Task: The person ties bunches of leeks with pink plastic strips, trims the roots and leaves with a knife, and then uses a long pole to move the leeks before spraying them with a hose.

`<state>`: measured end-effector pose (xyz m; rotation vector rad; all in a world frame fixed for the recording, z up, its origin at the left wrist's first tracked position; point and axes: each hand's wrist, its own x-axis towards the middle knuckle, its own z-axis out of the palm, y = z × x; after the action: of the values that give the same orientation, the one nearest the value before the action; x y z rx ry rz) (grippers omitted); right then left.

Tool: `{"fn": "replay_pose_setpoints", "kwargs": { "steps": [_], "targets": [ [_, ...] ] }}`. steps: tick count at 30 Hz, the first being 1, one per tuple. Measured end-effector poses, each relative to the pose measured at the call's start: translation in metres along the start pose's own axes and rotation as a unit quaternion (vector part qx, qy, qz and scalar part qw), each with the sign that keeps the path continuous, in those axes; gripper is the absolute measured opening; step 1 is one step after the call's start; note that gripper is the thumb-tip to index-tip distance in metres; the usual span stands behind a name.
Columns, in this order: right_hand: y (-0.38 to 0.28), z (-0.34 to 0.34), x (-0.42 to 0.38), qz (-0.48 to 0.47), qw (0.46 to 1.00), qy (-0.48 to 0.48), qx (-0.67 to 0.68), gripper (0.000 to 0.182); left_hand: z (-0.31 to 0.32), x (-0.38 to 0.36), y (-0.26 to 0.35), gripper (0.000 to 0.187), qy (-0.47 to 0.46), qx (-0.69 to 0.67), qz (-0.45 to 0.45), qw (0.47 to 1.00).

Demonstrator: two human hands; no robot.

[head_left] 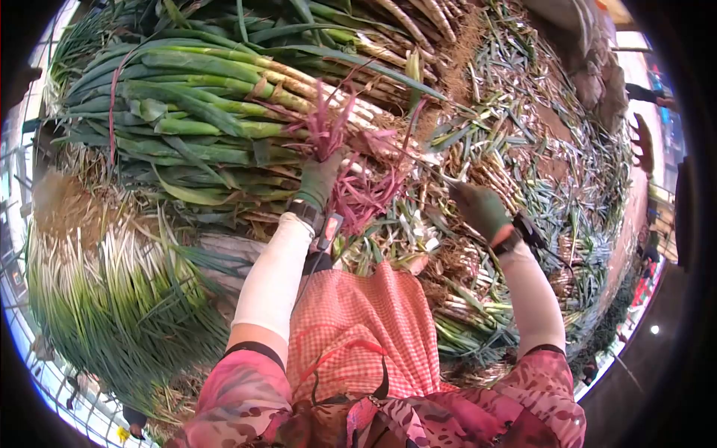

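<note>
Left hand point(320, 183) holds pink strips point(327, 134) beside stalks point(202, 89); right hand point(482, 210), grip I can't tell

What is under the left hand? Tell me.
Pink strips show beyond and right of the left hand, and long green onions to its left; whatever lies directly beneath it is covered.

A pink, patterned top point(243, 392) with black cuffs, white sleeve covers point(270, 276), dark green gloves point(482, 209), black wristbands point(305, 212) at both wrists, and a red-and-white checked apron point(366, 321).
</note>
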<state>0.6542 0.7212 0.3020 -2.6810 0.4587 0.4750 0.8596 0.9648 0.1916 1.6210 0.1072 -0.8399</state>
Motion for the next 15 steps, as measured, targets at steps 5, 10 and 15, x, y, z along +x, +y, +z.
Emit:
{"fn": "replay_pose_setpoints", "kwargs": {
  "steps": [5, 10, 15],
  "targets": [
    [-0.032, 0.019, 0.066, 0.001, 1.000, -0.009, 0.024, 0.024, -0.003, 0.024, -0.022, 0.030, 0.023, 0.148, 0.064, 0.987],
    [-0.030, -0.007, 0.038, 0.027, 0.985, -0.067, 0.155, 0.026, -0.019, 0.040, -0.018, 0.030, 0.047, 0.148, -0.091, 0.984],
    [0.020, -0.021, -0.104, 0.211, 0.896, 0.018, 0.390, 0.013, -0.045, 0.062, -0.073, 0.031, 0.033, 0.306, 0.128, 0.943]
  ]
}}
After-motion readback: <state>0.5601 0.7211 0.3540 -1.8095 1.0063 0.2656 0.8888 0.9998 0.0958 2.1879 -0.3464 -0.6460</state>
